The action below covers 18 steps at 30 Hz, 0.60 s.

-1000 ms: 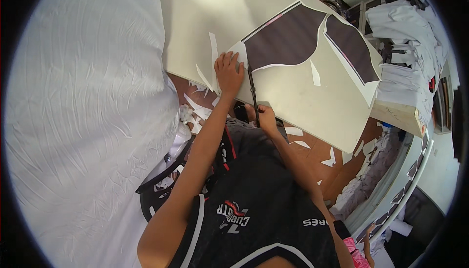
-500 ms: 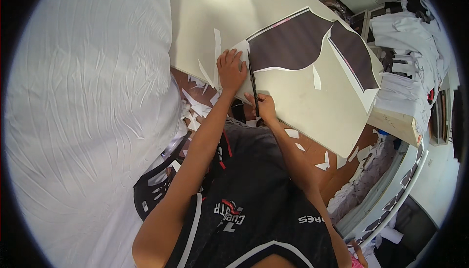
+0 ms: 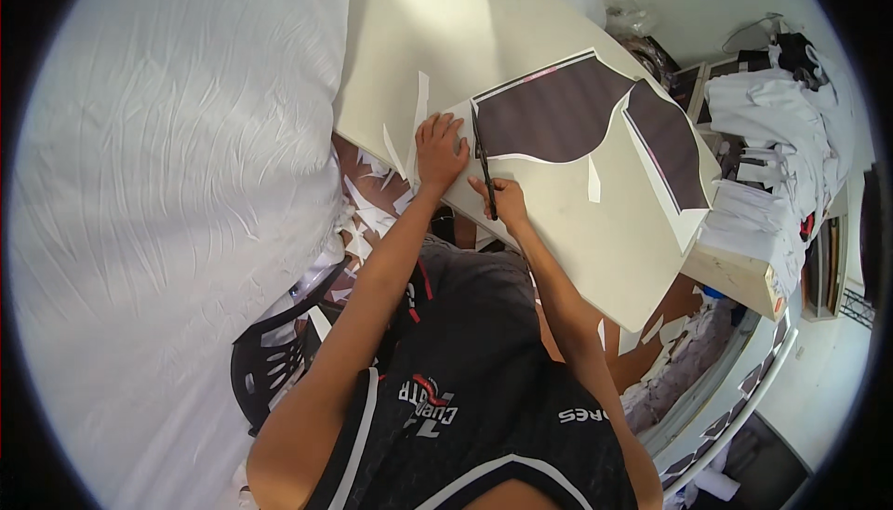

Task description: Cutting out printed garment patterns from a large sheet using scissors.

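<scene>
Head view: you're apparently trimming, left hand (image 3: 442,152) flat on white margin (image 3: 467,115), right hand (image 3: 506,201) curled round scissors (image 3: 483,162); next, follow the dark panel (image 3: 541,114).

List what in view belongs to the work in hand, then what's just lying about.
In use:
- black scissors, in the right hand
- larger dark panel, at the blades
- left hand, resting beside them
- pale table, underneath

Lying about:
- loose white strip right of the scissors
- white scraps on the floor
- piled white fabric, far right
</scene>
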Each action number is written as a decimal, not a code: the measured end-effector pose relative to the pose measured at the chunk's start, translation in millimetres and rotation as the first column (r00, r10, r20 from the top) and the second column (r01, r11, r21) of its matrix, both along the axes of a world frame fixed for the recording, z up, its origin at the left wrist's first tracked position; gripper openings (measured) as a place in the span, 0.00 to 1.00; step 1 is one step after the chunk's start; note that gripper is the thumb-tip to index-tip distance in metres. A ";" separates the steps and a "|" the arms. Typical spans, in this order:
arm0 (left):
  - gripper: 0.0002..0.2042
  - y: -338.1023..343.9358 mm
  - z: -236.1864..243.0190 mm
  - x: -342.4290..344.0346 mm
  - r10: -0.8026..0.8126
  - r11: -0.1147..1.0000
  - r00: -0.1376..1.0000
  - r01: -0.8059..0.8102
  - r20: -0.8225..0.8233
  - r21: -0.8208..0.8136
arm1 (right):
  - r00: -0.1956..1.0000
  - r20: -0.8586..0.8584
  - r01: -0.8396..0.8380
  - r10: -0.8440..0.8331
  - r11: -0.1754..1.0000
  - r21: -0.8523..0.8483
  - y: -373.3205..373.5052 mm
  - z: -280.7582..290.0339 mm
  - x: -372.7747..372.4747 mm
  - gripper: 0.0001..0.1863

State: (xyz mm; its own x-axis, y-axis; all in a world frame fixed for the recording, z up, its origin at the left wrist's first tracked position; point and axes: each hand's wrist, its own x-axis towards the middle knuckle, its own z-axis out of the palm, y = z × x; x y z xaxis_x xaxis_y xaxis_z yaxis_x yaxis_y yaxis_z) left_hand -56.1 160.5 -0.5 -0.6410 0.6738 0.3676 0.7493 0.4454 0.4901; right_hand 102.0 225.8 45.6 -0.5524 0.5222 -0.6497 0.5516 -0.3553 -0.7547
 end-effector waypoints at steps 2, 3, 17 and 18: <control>0.19 -6.9 -2.1 1.6 -0.035 0.999 0.997 0.033 0.067 0.022 | 0.998 -0.026 -0.054 0.058 0.992 0.118 0.8 7.6 4.5 0.26; 0.19 -15.4 -4.1 5.0 -0.031 0.999 0.998 0.030 0.059 0.024 | 0.994 -0.042 -0.092 0.105 0.966 0.240 5.1 14.0 7.4 0.26; 0.19 -111.9 33.5 64.2 0.242 0.771 0.857 0.116 0.456 -0.627 | 0.965 0.057 0.114 -0.258 0.602 0.790 87.2 5.1 170.7 0.14; 0.14 -77.0 42.2 65.9 0.123 0.953 0.906 0.006 0.405 -0.302 | 0.956 0.078 0.120 -0.282 0.620 0.776 96.3 8.0 164.2 0.15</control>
